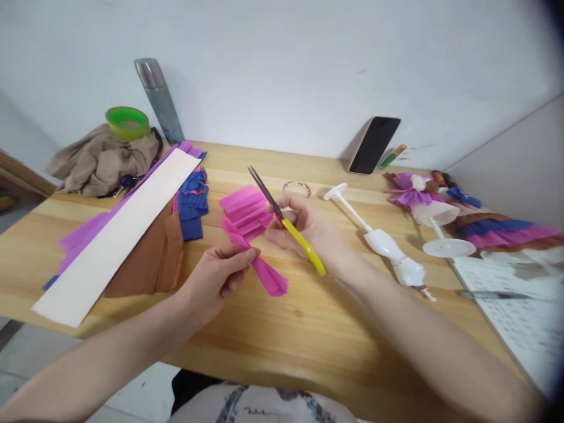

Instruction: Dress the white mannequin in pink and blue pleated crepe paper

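Observation:
My left hand (224, 267) pinches a gathered strip of pink crepe paper (271, 276) at its narrow middle, so both ends fan out. My right hand (297, 226) grips scissors (304, 247) with yellow handles, their blades pointing up and away to the left. Behind the gathered strip, on the table, lies a pleated pink crepe paper piece (247, 205). A small patterned ring (296, 188), perhaps a tape roll, is partly hidden by my right hand. Right of that hand, a white doll-sized dress form (390, 252) with a stand lies on its side.
Crepe paper sheets in brown (145, 252), blue (191, 217) and purple lie left, under a long white strip (118, 235). Behind are a green tape roll (127, 123), cloth (106, 158) and a flask (161, 100). A phone (374, 144) leans on the wall; paper dresses (497, 226) lie right.

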Demonstrator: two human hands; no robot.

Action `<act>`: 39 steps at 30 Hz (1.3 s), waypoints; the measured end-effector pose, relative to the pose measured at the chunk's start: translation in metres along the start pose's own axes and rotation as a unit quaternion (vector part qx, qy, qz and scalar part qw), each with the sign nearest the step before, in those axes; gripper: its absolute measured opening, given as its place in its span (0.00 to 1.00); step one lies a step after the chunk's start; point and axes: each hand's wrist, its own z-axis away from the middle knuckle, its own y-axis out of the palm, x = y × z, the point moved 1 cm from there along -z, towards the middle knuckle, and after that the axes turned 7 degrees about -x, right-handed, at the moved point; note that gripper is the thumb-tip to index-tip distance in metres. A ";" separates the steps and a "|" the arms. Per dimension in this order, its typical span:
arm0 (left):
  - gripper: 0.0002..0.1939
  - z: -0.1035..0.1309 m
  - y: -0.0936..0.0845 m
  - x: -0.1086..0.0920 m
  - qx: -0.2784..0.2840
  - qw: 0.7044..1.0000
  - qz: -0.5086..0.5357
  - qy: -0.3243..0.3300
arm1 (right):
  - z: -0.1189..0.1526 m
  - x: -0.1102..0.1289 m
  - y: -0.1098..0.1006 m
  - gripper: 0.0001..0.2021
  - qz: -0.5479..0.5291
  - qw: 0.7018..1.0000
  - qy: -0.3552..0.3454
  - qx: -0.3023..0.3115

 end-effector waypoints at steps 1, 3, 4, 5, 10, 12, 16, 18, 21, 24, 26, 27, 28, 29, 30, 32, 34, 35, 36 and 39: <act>0.17 0.000 0.000 0.002 -0.007 1.000 0.022 -0.001 | 0.005 -0.003 -0.003 0.20 0.017 1.000 -0.002 0.021; 0.19 -0.001 0.001 0.005 -0.021 0.998 0.055 0.000 | 0.016 -0.009 -0.008 0.20 0.064 0.996 -0.020 0.052; 0.19 -0.001 0.002 0.006 -0.028 0.997 0.066 0.001 | 0.021 -0.012 -0.010 0.20 0.102 0.992 -0.032 0.062; 0.19 -0.001 0.002 0.008 -0.034 0.997 0.074 0.003 | 0.026 -0.015 -0.013 0.19 0.146 0.985 -0.051 0.077; 0.20 0.000 0.004 0.011 -0.052 0.994 0.089 0.035 | 0.046 -0.026 -0.019 0.20 0.319 0.933 -0.150 0.078; 0.19 -0.001 0.005 0.011 -0.055 0.992 0.096 0.053 | 0.049 -0.026 -0.017 0.20 0.340 0.924 -0.164 0.064; 0.17 0.000 0.008 0.013 -0.050 0.990 0.107 0.080 | 0.046 -0.017 -0.009 0.17 0.282 0.943 -0.172 0.025; 0.16 0.002 0.008 0.016 -0.043 0.990 0.108 0.080 | 0.041 -0.011 -0.002 0.15 0.258 0.952 -0.164 0.012; 0.16 0.003 0.008 0.020 -0.040 0.990 0.109 0.077 | 0.034 -0.008 0.008 0.13 0.215 0.968 -0.126 0.008; 0.16 0.004 0.008 0.020 -0.041 0.989 0.113 0.080 | 0.030 -0.010 0.015 0.10 0.168 0.983 -0.076 0.004; 0.16 0.004 0.007 0.019 -0.043 0.989 0.117 0.078 | 0.028 -0.012 0.017 0.09 0.132 0.990 -0.047 0.002; 0.17 0.003 0.007 0.019 -0.043 0.989 0.119 0.075 | 0.028 -0.012 0.017 0.09 0.109 0.993 -0.034 0.005; 0.17 0.003 0.006 0.018 -0.042 0.989 0.121 0.073 | 0.027 -0.011 0.017 0.09 0.083 0.996 -0.022 0.010; 0.17 0.003 0.006 0.018 -0.040 0.989 0.122 0.072 | 0.027 -0.011 0.016 0.09 0.060 0.998 -0.010 0.019; 0.17 0.003 0.005 0.017 -0.038 0.989 0.123 0.071 | 0.027 -0.011 0.015 0.09 0.041 0.999 0.000 0.029; 0.16 0.003 0.003 0.016 -0.037 0.989 0.121 0.071 | 0.026 -0.011 0.011 0.08 0.018 0.998 0.014 0.053; 0.15 0.004 0.000 0.015 -0.038 0.990 0.113 0.069 | 0.024 -0.014 0.008 0.08 0.012 0.997 0.021 0.076; 0.14 0.005 -0.001 0.015 -0.037 0.991 0.107 0.067 | 0.023 -0.016 0.006 0.08 0.010 0.996 0.023 0.087; 0.14 0.005 -0.002 0.014 -0.036 0.992 0.101 0.066 | 0.021 -0.019 0.005 0.08 0.009 0.995 0.026 0.097; 0.14 0.006 -0.003 0.013 -0.037 0.994 0.089 0.061 | 0.017 -0.025 0.000 0.12 0.010 0.993 0.038 0.113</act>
